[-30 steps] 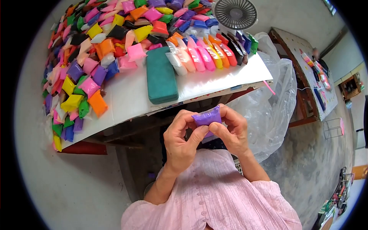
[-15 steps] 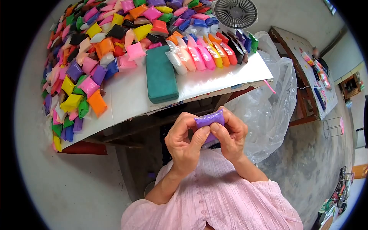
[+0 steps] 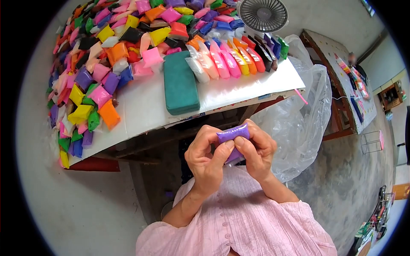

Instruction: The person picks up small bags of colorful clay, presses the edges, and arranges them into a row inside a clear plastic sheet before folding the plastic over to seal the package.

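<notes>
Head view, looking down at two bare hands held close together in front of a pink buttoned blouse (image 3: 239, 217). The left hand (image 3: 207, 160) and the right hand (image 3: 256, 151) share one small purple plastic-wrapped packet (image 3: 233, 133), pillow-shaped and glossy. The fingers of both hands are closed narrowly on it: the left thumb presses its lower left face, the right thumb meets it just beside, and the remaining fingers (image 3: 260, 134) curl behind and over its right end. The packet sits upright between the two thumbs, its top edge free and its lower end hidden inside the grip.

Beyond the fingers, well apart from them, a white counter (image 3: 239, 87) carries a dark green rectangular foam block (image 3: 181, 83) lying flat, directly above the left fingers in the view. Left of and beyond the block lies a loose heap of small coloured packets (image 3: 98, 55) in yellow, orange, pink, purple, green and black. Right of the block a tidy row of packets (image 3: 232, 57) stands on edge, one against the next. A small round white fan (image 3: 262, 15) stands at the far end of that row. To the right of the right fingers, a large crumpled clear plastic bag (image 3: 299, 123) hangs beside the counter edge.
</notes>
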{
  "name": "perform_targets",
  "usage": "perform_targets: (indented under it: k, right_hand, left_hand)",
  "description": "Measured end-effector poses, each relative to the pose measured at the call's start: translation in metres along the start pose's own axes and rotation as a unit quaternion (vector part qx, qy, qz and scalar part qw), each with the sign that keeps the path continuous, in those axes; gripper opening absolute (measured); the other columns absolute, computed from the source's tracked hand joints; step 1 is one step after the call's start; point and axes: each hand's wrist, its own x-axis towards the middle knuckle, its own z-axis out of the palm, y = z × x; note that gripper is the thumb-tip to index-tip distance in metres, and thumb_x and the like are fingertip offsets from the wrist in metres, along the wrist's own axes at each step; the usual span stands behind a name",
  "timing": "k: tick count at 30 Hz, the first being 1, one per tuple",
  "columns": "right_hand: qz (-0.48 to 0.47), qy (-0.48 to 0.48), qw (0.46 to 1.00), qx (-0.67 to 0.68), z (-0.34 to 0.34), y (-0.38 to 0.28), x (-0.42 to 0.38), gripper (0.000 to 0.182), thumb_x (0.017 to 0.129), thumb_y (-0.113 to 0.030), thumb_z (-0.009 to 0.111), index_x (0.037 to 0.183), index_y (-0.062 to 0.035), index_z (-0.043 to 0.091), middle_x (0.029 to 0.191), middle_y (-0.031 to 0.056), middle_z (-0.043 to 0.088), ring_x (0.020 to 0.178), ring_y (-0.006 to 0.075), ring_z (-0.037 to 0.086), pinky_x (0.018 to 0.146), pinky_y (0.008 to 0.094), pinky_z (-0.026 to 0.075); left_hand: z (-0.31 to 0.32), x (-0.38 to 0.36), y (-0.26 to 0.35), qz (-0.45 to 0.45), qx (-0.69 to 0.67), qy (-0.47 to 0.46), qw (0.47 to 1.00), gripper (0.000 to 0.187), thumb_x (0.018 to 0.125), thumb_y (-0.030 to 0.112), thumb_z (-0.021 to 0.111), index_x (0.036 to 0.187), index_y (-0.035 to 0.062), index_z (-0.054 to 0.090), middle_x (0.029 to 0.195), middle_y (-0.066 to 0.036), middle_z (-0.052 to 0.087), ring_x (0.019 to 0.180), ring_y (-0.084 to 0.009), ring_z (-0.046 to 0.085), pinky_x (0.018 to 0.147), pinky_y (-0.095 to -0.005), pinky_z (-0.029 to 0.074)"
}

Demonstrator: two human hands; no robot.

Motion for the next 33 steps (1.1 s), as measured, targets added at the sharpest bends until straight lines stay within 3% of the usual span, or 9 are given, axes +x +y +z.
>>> perform_targets:
  k: [2,3,7,13,16,19,25,28,33]
  right_hand:
    - [0.05,0.0,0.999,-0.001,-0.001,0.002,0.002,0.011,0.085,-0.002,0.063,0.078,0.002,0.056,0.072,0.0057,0.048,0.064,0.0161,0.041,0.057,0.0309,0.034]
    - [0.1,-0.042,0.994,-0.011,-0.007,0.005,0.002,0.012,0.089,-0.008,0.067,0.088,0.0018,0.06,0.08,0.004,0.054,0.069,0.0119,0.048,0.061,0.0277,0.04]
    - [0.147,-0.084,0.985,0.019,-0.016,0.001,0.001,0.031,0.09,-0.017,0.074,0.109,0.0016,0.06,0.094,0.001,0.062,0.083,0.0069,0.056,0.073,0.0227,0.047]
    - [0.16,-0.072,0.984,-0.024,-0.028,-0.001,0.005,0.025,0.082,-0.011,0.077,0.099,0.0012,0.064,0.087,0.0025,0.061,0.076,0.0093,0.055,0.067,0.0254,0.045]
    - [0.099,-0.121,0.983,-0.092,-0.034,-0.005,0.013,0.024,0.077,-0.009,0.078,0.094,0.0014,0.065,0.084,0.0043,0.06,0.074,0.0115,0.056,0.065,0.0267,0.044]
    - [0.1,-0.133,0.979,-0.12,-0.034,-0.01,0.016,0.025,0.076,-0.009,0.079,0.093,0.0019,0.065,0.084,0.0055,0.061,0.074,0.0129,0.056,0.065,0.0273,0.045]
    - [0.178,-0.086,0.98,-0.007,-0.029,-0.006,0.009,0.024,0.079,-0.01,0.079,0.095,0.0014,0.064,0.084,0.0002,0.059,0.075,0.0066,0.054,0.064,0.023,0.044]
    - [0.215,-0.057,0.974,0.048,-0.027,0.0,0.007,0.024,0.08,-0.01,0.078,0.096,0.0011,0.064,0.085,-0.002,0.058,0.074,0.0038,0.052,0.062,0.0208,0.043]
    - [0.198,-0.145,0.969,-0.017,-0.052,-0.002,0.025,0.022,0.081,-0.013,0.078,0.093,0.0008,0.065,0.084,-0.0025,0.057,0.072,0.0031,0.052,0.059,0.0201,0.042]
  left_hand:
    - [0.0,0.003,-0.003,-0.073,-0.066,0.013,0.995,0.01,0.089,0.001,0.065,0.098,-0.0023,0.062,0.09,-0.003,0.06,0.078,-0.0071,0.053,0.071,-0.0221,0.044]
    - [0.001,0.004,-0.005,-0.109,-0.099,0.019,0.989,0.012,0.09,0.002,0.065,0.101,-0.0018,0.061,0.092,-0.002,0.061,0.081,-0.0069,0.055,0.074,-0.0222,0.046]
    - [0.0,0.001,-0.011,-0.114,-0.139,0.032,0.983,0.021,0.094,0.004,0.064,0.114,-0.0003,0.057,0.101,-0.003,0.062,0.092,-0.0075,0.057,0.084,-0.0242,0.047]
    - [0.002,0.008,0.002,-0.14,-0.139,-0.031,0.98,0.031,0.091,0.003,0.068,0.119,-0.0019,0.057,0.102,-0.004,0.063,0.092,-0.008,0.057,0.085,-0.0247,0.048]
    - [-0.004,0.012,-0.003,-0.143,-0.083,-0.048,0.985,0.031,0.089,0.005,0.072,0.117,-0.0029,0.061,0.107,-0.006,0.065,0.097,-0.0108,0.061,0.087,-0.0249,0.049]
    - [-0.006,0.015,-0.008,-0.109,-0.05,-0.048,0.992,0.02,0.088,0.004,0.074,0.104,-0.0031,0.065,0.096,-0.002,0.063,0.086,-0.0078,0.057,0.08,-0.023,0.048]
    - [0.004,0.011,-0.015,-0.078,-0.107,0.008,0.991,0.012,0.09,0.004,0.072,0.098,-0.0028,0.067,0.094,-0.001,0.063,0.083,-0.0066,0.056,0.076,-0.0213,0.048]
    - [0.009,0.008,-0.015,-0.111,-0.161,0.032,0.98,0.014,0.091,0.007,0.072,0.099,-0.0025,0.066,0.096,-0.003,0.065,0.082,-0.0064,0.058,0.073,-0.021,0.049]
    - [-0.001,0.018,-0.006,-0.19,-0.124,-0.057,0.972,0.026,0.091,0.011,0.072,0.112,-0.0015,0.063,0.095,-0.007,0.067,0.08,-0.0109,0.061,0.07,-0.0235,0.05]
